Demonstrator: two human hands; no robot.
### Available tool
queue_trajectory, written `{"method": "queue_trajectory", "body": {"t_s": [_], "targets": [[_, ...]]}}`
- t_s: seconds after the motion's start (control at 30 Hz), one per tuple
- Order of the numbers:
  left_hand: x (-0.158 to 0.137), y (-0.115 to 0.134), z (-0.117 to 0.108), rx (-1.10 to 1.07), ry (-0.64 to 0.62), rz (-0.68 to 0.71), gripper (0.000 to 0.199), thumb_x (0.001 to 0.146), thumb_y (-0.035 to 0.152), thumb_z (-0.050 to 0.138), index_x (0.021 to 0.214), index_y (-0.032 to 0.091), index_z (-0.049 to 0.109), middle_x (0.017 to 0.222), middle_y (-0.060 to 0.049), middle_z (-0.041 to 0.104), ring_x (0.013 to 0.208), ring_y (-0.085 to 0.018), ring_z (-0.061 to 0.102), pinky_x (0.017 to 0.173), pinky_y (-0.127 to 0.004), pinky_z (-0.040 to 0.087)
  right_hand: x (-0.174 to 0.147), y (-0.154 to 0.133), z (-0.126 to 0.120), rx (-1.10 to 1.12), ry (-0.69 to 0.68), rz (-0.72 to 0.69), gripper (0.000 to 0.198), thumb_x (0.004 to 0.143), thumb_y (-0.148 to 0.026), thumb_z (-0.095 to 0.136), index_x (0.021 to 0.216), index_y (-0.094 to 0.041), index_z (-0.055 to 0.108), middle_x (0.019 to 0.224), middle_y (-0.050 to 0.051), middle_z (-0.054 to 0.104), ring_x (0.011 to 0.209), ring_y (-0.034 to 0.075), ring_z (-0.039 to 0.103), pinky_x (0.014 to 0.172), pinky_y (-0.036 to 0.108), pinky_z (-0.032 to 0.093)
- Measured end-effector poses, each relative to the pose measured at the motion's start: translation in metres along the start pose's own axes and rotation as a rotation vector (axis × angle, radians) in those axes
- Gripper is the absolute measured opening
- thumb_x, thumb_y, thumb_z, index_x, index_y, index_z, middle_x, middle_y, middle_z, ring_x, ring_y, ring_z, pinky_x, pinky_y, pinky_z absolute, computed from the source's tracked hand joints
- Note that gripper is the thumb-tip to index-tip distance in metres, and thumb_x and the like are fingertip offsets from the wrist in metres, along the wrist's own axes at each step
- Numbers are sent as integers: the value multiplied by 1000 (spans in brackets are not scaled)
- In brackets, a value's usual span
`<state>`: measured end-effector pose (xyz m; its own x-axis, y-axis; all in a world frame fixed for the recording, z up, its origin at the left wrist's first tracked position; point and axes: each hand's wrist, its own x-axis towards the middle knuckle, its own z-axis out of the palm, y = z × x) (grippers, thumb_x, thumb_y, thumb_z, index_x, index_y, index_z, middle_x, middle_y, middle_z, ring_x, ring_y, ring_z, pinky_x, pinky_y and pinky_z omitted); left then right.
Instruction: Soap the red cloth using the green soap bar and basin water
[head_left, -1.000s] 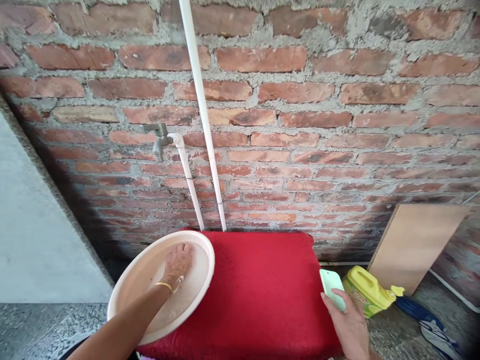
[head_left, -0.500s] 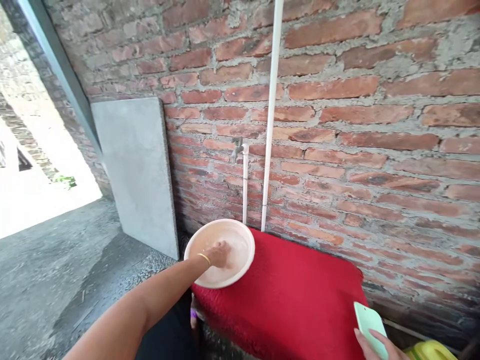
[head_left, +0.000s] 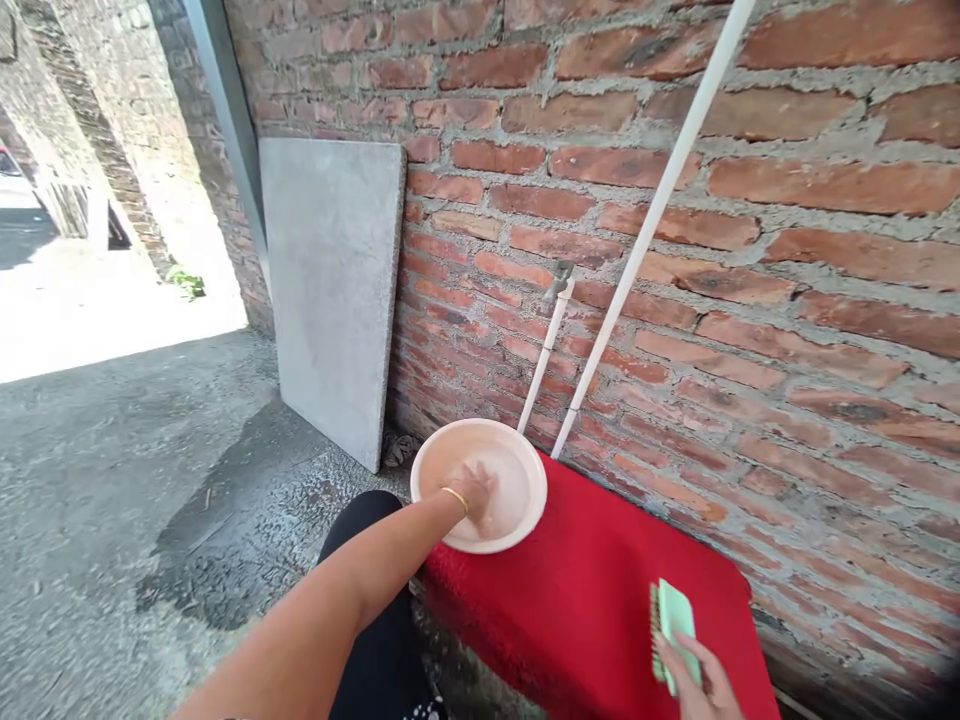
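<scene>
My left hand (head_left: 474, 488), with a gold bangle at its wrist, dips into cloudy water in a pale pink basin (head_left: 429, 462). Its fingers look spread, though the water partly blurs them. At the lower right, my right hand (head_left: 701, 680) grips a light green scrub brush (head_left: 679, 618), bristles facing left. The brush is over a red cloth (head_left: 577, 590) spread on a raised surface. The basin rests at the cloth's far left end.
Behind the cloth rises a brick wall (head_left: 675, 370) with a tap (head_left: 559, 280) and a tall white pipe (head_left: 652, 220). A grey slab (head_left: 330, 290) leans on the wall at left. Wet concrete floor (head_left: 232, 540) lies left of my dark-clothed leg (head_left: 367, 520).
The view has swung right-side down and left, so the wall pipes now slant. My right hand has brought the brush inward over the red cloth, showing its bristles. My left hand stays in the basin.
</scene>
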<state>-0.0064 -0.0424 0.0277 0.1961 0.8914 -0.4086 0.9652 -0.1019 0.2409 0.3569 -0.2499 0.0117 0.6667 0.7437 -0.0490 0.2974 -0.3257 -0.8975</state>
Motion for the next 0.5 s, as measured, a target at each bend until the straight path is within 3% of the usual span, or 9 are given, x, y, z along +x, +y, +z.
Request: {"method": "queue_trajectory", "body": {"t_s": [0.07, 0.13, 0.23, 0.33, 0.5], "targets": [[-4, 3, -4, -2, -68, -26, 121, 59, 74, 76, 159, 31, 25, 170, -16, 2, 147, -62, -1, 98, -86, 30, -21, -25, 34, 367, -201, 102, 60, 53, -66, 80, 97, -27, 68, 90, 3, 72, 85, 28, 69, 70, 39, 59], [-6, 4, -5, -15, -56, -21, 119, 59, 72, 76, 159, 32, 25, 171, -14, 3, 147, -62, -4, 97, -88, 29, -34, -48, 67, 535, -332, 159, 61, 52, -60, 86, 98, -24, 68, 83, -1, 71, 71, 20, 65, 59, 29, 54], [-4, 4, -3, -55, -33, -30, 116, 56, 68, 81, 156, 38, 30, 170, -11, 10, 146, -62, -3, 94, -92, 26, -33, -77, 107, 626, -431, 192, 57, 54, -51, 90, 100, -21, 70, 73, -4, 68, 60, 13, 58, 51, 22, 47], [3, 3, 3, -111, -1, -40, 119, 52, 61, 86, 155, 39, 31, 170, -10, 12, 146, -62, -3, 97, -91, 26, -18, -101, 139, 752, -514, 272, 41, 60, -43, 88, 88, -20, 70, 67, -4, 66, 56, 12, 57, 49, 21, 44], [9, 2, 9, -40, -6, -34, 124, 51, 66, 85, 156, 38, 27, 170, -8, 10, 146, -63, -6, 93, -93, 28, -1, -116, 171, 800, -535, 379, 27, 66, -38, 82, 81, -20, 70, 67, -1, 69, 56, 13, 60, 48, 22, 43]]}}
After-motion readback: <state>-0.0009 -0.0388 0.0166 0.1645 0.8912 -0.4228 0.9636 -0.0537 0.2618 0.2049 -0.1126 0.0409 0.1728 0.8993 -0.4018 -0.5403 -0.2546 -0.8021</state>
